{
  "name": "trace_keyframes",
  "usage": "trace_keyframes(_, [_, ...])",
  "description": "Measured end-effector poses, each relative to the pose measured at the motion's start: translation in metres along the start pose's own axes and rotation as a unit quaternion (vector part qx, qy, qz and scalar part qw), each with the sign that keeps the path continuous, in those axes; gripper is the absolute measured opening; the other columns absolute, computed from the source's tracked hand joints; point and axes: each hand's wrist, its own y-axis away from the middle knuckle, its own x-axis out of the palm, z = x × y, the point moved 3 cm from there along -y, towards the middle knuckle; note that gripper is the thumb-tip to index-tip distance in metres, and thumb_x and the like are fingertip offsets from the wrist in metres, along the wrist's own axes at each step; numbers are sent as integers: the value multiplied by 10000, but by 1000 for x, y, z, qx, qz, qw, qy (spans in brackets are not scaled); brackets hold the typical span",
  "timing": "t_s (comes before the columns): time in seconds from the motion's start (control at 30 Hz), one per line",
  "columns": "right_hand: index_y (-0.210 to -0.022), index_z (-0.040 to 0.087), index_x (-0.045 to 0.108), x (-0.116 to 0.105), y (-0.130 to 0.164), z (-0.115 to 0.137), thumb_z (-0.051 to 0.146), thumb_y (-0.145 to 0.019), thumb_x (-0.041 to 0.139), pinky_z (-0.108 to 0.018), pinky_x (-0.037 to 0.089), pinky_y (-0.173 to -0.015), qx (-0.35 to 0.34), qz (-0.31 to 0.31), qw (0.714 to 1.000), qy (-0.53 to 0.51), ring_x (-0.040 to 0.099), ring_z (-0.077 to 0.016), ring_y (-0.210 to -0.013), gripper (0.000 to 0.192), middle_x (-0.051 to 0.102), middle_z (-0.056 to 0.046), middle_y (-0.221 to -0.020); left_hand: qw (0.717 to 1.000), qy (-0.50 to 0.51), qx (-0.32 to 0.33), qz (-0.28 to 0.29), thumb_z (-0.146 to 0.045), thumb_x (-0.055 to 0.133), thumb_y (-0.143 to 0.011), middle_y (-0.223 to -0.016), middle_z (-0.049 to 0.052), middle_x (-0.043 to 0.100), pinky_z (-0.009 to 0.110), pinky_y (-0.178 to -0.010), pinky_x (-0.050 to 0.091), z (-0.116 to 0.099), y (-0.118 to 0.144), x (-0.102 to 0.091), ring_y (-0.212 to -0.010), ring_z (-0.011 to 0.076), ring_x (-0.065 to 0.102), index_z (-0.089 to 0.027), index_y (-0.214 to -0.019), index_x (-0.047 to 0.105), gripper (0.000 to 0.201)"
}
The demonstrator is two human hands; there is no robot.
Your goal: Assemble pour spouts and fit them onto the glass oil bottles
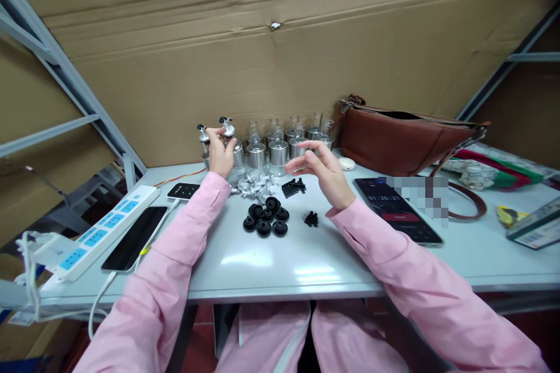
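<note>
My left hand (221,154) is at the back left, thumb and fingers closed around a silver metal cap (227,128) with a small black top. The cap seems to sit on a bottle, though my hand hides the joint. Just left of it stands another capped bottle (203,138). My right hand (326,171) hovers over the table in front of the bottles, fingers apart and nothing in them. Several glass-necked bottles with metal bodies (278,151) stand in rows along the back. Before them lie silver metal parts (258,187), black round stoppers (265,218) and small black pieces (294,187).
Another cluster of small black pieces (311,219) lies nearer my right forearm. To the right are a lit phone (396,209), a brown bag (394,136) and a white disc (347,163). A power strip (107,230), a dark phone (135,239) and cables occupy the left. Cardboard (219,69) walls the back.
</note>
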Motion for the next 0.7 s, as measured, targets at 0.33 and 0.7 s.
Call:
trace_keyframes(0.33, [-995, 207, 472, 2, 2, -1, 491, -794, 549, -289, 508, -635, -9, 11, 1000, -3, 644, -145, -678, 356, 672, -3, -706, 998, -41, -54, 2, -85, 565, -742, -1006, 108, 566, 375, -871, 471, 18, 1, 6, -919, 198, 618, -159, -1017, 354, 355])
trace_keyframes(0.7, [-932, 210, 499, -6, -2, 0, 458, -791, 555, -279, 497, -590, -42, -42, 998, 33, 609, -132, -565, 291, 639, 20, -614, 997, 6, -62, 41, -63, 469, -743, -1153, 132, 544, 341, -962, 416, 19, 7, 5, -1086, 171, 559, -181, -1104, 337, 402])
